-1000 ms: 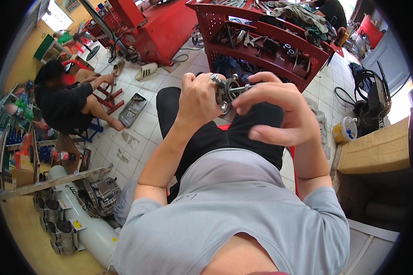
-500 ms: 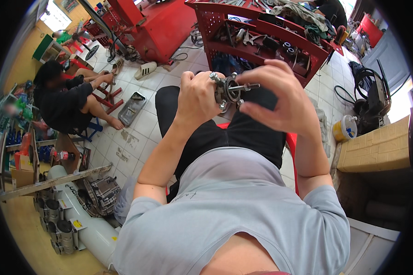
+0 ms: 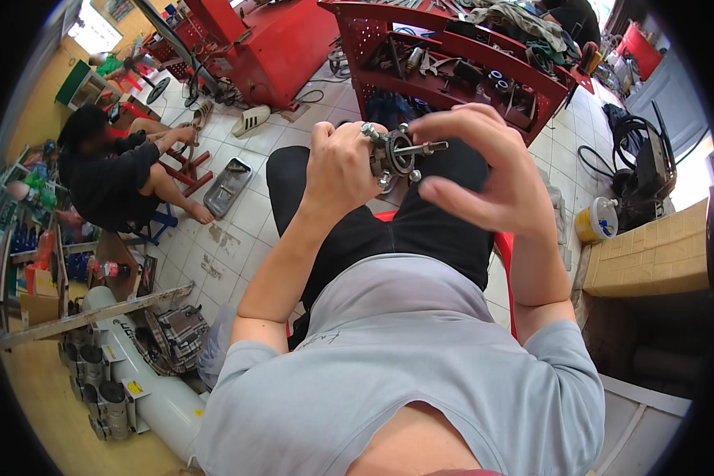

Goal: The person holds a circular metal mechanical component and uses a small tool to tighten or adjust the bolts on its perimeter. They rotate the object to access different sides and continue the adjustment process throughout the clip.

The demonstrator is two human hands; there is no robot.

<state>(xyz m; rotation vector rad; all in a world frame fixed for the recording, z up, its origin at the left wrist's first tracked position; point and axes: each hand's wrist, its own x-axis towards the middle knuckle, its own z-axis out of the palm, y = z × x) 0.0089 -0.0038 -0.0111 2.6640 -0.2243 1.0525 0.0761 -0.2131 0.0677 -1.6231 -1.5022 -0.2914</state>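
My left hand (image 3: 339, 170) is closed around a round metal part with bolts (image 3: 389, 164), held above my lap. Bright bolt heads stand around its rim. From its open middle a threaded rod (image 3: 423, 148) sticks out to the right, with what looks like a nut near its tip. My right hand (image 3: 484, 163) arches over the rod's end, thumb and fingers apart, holding nothing I can see. The thumb hangs free just right of the lower bolt; the fingertips are close to the upper rim, and I cannot tell whether they touch it.
Ahead stands a red tool cart (image 3: 452, 59) loaded with tools and rags. A metal tray (image 3: 228, 188) lies on the tiles, near a seated person (image 3: 123, 170) at left. At right are a white bucket (image 3: 597, 220) and a yellow box-like block (image 3: 650, 252). A white tank (image 3: 155, 397) lies lower left.
My right hand's thumb has shifted slightly right, away from the metal part, and the hand's fingers have spread a little. My left hand and the part stay nearly where they were.
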